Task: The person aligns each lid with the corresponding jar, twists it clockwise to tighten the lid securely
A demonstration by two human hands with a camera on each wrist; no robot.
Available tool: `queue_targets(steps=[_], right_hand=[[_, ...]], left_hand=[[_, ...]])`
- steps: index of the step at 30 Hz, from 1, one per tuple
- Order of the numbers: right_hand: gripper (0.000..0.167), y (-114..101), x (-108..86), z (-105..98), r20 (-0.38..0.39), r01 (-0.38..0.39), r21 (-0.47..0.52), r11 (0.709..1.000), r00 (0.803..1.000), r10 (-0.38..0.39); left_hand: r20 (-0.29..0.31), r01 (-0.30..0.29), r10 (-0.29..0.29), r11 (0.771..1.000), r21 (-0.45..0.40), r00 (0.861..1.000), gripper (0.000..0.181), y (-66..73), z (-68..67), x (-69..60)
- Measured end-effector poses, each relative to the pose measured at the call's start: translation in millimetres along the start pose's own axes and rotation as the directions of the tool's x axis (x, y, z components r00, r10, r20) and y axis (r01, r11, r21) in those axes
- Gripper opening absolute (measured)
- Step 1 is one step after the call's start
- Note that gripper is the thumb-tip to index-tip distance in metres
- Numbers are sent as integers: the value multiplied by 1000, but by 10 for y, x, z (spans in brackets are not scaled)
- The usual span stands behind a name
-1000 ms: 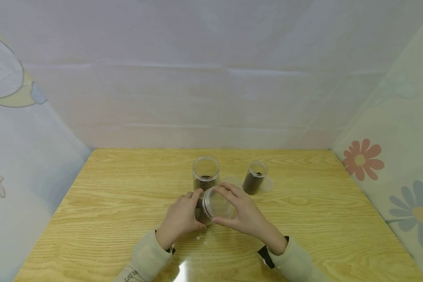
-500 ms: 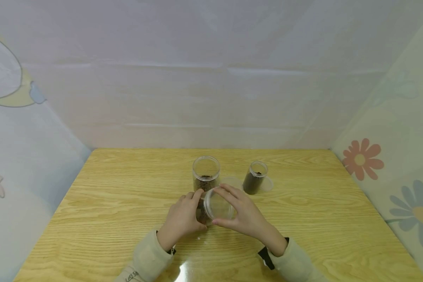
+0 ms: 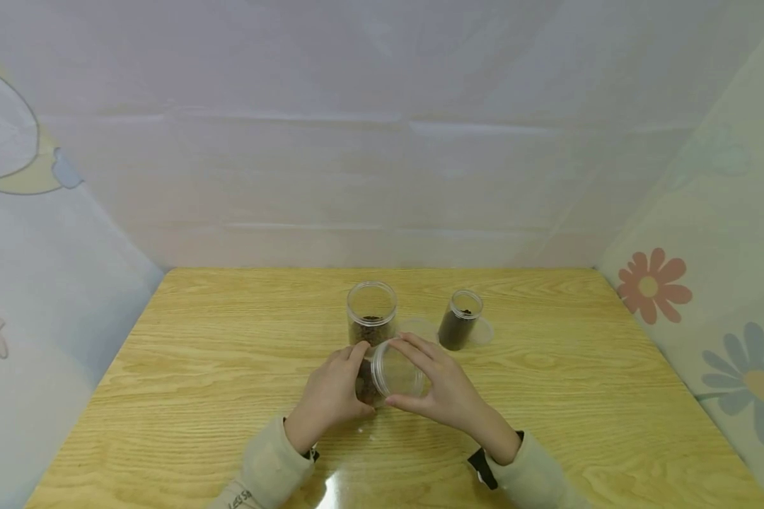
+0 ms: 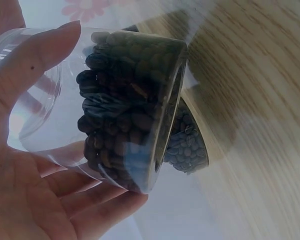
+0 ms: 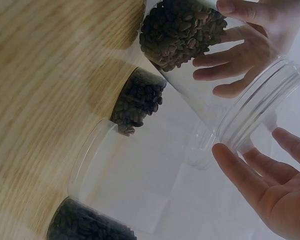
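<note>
In my left hand point(image 3: 331, 389) I grip a clear plastic jar point(image 4: 110, 110) partly filled with dark coffee beans. It lies tilted on its side, its top towards the right. The thumb is above and the fingers wrap the wall below. My right hand point(image 3: 442, 382) holds the jar's ribbed top end point(image 5: 260, 102) between thumb and fingers; whether a clear lid is on it is hard to tell. Just behind stands a wider uncovered jar point(image 3: 372, 304) with beans at its bottom. A narrower uncovered jar point(image 3: 458, 326), mostly full of dark contents, stands to the right.
A clear flat lid point(image 3: 420, 329) lies between the two standing jars, and another clear lid point(image 3: 482, 331) lies beside the narrower jar. Everything is on a wood-grain table point(image 3: 229, 339). A pale cloth backdrop point(image 3: 382, 184) rises behind the table, with printed sides left and right.
Both hands and the held jar have shifted very slightly to the right. The grips look the same, and the standing jars and lids have stayed in place.
</note>
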State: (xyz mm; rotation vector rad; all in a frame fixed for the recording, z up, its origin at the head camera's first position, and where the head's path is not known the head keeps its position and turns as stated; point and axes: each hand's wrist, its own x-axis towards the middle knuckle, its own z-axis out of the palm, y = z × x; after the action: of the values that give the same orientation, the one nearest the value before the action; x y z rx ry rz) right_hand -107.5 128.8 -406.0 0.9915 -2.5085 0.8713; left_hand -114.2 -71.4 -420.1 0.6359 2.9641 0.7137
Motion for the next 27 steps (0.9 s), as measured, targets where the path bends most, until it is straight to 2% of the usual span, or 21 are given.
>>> queue_targets(steps=[15, 27], right_hand=[[74, -37, -3, -24, 15, -81, -10, 997, 997, 81], [71, -57, 19, -9, 7, -171, -24, 985, 985, 171]], left_hand=[[-13, -9, 10, 1000, 22, 1000, 93, 38, 2, -15], [-38, -35, 37, 998, 60, 999, 92, 46, 34, -11]])
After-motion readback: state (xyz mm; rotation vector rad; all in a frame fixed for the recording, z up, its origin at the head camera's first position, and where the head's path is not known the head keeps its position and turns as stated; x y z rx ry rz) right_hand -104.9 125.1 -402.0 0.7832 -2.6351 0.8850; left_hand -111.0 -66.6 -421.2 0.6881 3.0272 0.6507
